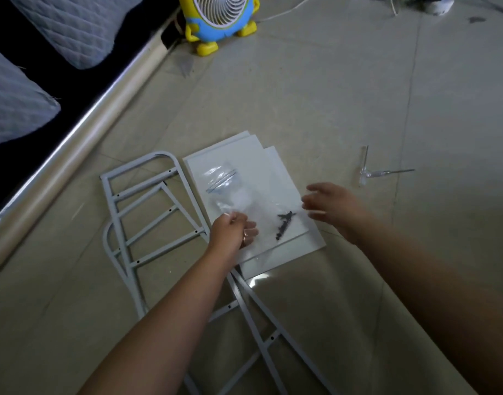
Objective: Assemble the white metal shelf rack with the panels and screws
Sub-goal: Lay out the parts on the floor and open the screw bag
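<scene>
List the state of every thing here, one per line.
left hand: pinches the screw bag
right hand: open, beside the screw bag
screw bag: held over the panels
screws: gathered in its lower corner
panels: stacked flat
side frames: flat, overlapping, unassembled
screwdriver: on the floor, untouched
fan: upright

The one view comes from a wide-angle camera worn on the person's head, tilted steeply down and forward at the beige tiled floor point(330, 95). Both bare forearms enter from the near edge and reach to mid-frame, so the left hand point(233, 232) and right hand point(330, 206) sit close under the lens. The stack of flat white metal panels point(244, 155), with the clear plastic bag point(239, 201) over it, lies at the centre. The far edge cuts off a yellow and blue toy-shaped fan point(216, 21). The far left corner takes in grey quilted cushions point(73, 27).
</scene>
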{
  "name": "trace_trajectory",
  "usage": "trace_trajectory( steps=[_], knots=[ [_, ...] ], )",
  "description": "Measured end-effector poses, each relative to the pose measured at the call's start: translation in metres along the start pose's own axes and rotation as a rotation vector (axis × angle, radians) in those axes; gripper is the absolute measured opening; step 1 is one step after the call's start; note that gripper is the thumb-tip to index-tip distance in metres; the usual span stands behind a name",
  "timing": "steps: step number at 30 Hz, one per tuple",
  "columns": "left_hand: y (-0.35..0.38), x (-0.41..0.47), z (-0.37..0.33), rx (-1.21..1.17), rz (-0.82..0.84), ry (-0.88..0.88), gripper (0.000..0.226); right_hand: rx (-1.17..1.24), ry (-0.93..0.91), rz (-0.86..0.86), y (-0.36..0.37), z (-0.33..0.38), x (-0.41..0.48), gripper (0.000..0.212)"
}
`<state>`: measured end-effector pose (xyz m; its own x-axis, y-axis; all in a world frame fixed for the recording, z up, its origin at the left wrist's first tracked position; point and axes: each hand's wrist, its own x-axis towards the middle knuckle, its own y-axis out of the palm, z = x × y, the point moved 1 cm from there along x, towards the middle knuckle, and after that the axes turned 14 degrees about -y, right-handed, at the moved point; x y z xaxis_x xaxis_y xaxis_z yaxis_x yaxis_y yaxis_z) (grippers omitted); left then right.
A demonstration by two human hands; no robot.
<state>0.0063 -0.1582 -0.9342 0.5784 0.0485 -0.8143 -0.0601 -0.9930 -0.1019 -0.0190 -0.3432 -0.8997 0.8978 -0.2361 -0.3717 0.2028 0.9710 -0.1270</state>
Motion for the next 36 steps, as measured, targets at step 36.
trace_trajectory(
  steps=[36],
  knots=[
    [0.108,-0.033,0.026,0.247,0.392,-0.282,0.021,-0.855,-0.748,-0.192,-0.106,-0.057,-0.073,0.030]
  ],
)
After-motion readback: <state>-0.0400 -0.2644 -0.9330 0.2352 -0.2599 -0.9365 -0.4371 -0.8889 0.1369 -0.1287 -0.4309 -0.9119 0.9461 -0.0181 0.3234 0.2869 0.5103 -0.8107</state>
